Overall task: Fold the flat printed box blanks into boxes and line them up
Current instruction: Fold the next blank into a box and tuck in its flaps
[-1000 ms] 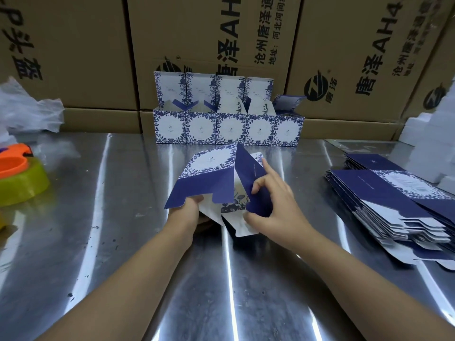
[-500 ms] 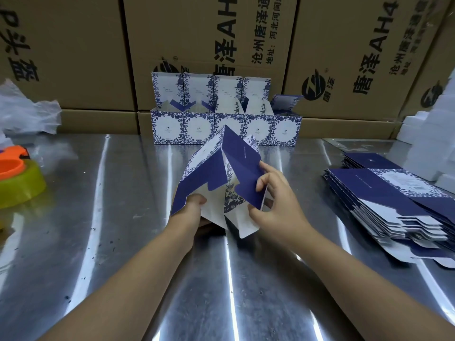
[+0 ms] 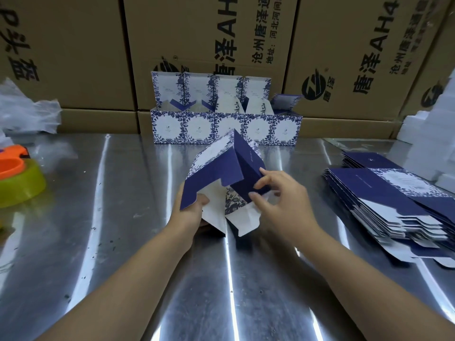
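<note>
A half-opened blue and white printed box blank (image 3: 216, 173) stands tilted on the steel table (image 3: 123, 242) in front of me. My left hand (image 3: 189, 212) grips its lower left blue flap, thumb on the inside. My right hand (image 3: 278, 195) pinches the dark blue side panel between thumb and fingers. White bottom flaps hang loose below. At the back, several folded boxes (image 3: 226, 127) stand in a row with lids up. A stack of flat blanks (image 3: 394, 200) lies to the right.
Large brown cartons (image 3: 197, 45) wall off the back of the table. An orange and yellow-green tape dispenser (image 3: 17, 178) sits at the left edge, crumpled clear plastic (image 3: 27, 112) behind it. White foam pieces (image 3: 433, 148) pile up at the far right.
The blank has been raised from lying fairly flat to standing more upright and opened into a tube shape. My right hand slid down along the blue panel; my left kept its hold.
</note>
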